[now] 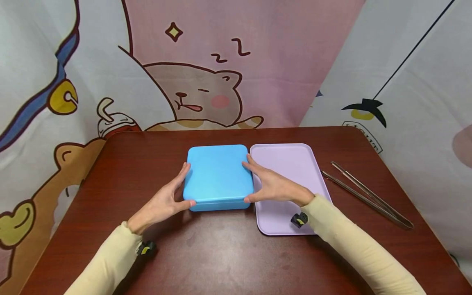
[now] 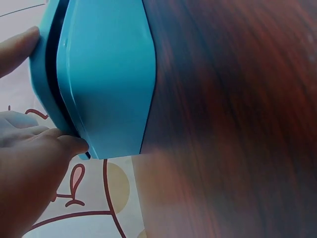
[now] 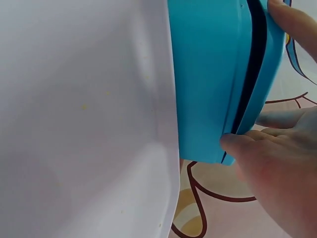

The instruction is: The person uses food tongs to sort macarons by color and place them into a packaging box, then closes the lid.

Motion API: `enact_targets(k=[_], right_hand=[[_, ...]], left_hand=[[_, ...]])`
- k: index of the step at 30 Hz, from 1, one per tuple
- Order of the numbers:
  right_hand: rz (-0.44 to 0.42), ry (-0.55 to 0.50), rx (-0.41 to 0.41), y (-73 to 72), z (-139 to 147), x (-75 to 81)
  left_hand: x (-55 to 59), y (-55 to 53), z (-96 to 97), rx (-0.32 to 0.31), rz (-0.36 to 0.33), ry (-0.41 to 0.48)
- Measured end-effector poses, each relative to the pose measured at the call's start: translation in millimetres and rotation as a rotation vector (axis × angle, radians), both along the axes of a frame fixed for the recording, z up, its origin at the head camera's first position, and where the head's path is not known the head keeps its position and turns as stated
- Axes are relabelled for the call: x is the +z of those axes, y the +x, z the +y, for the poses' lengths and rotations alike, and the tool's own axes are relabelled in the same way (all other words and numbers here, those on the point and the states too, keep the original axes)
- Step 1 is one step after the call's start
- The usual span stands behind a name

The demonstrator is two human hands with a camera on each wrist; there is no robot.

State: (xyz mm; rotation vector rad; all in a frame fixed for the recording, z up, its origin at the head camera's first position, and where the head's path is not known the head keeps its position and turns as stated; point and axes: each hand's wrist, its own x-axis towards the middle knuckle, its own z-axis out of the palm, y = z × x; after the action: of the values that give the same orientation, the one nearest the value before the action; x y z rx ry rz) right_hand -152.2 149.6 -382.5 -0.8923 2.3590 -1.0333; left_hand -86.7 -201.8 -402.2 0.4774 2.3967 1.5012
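A blue lidded box (image 1: pixel 219 174) stands on the table between the two hands. The left hand (image 1: pixel 161 203) holds the left side of its lid (image 2: pixel 44 74), thumb near the front corner and fingers toward the back. On the opposite side the right hand (image 1: pixel 274 185) grips the lid with thumb and fingers spread along the edge. Both wrist views show a dark gap between the lid and the box body (image 3: pixel 208 84), widest toward the near side. The lid hides what is inside.
A light purple tray (image 1: pixel 287 162) lies right beside the box, partly under the right forearm. Metal tongs (image 1: pixel 363 199) rest farther right, arms spread. The brown table (image 1: pixel 206 254) ends at a printed curtain (image 1: pixel 287 61) behind.
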Motion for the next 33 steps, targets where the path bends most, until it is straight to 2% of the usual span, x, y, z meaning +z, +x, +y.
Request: enact_targets(k=[8,27,30,33], right_hand=[[0.021,0.013,0.021,-0.8,0,-6.1],[0.020,0.064,0.044,-3.8,-4,-5.9],[0.034,0.071,0.038,-5.3,-3,-4.1],[0.056,0.071,-0.006,-8.7,0,-0.4]], left_hand=[[-0.9,-1.9,0.0,-0.002,0.031,-0.065],[-2.5,-6.3,-3.1,-0.014,0.043,-0.175],[0.7,-8.0,-3.2,0.002,0.075,-0.208],[5.2,-13.2,-1.6,0.030,0.131,-0.253]])
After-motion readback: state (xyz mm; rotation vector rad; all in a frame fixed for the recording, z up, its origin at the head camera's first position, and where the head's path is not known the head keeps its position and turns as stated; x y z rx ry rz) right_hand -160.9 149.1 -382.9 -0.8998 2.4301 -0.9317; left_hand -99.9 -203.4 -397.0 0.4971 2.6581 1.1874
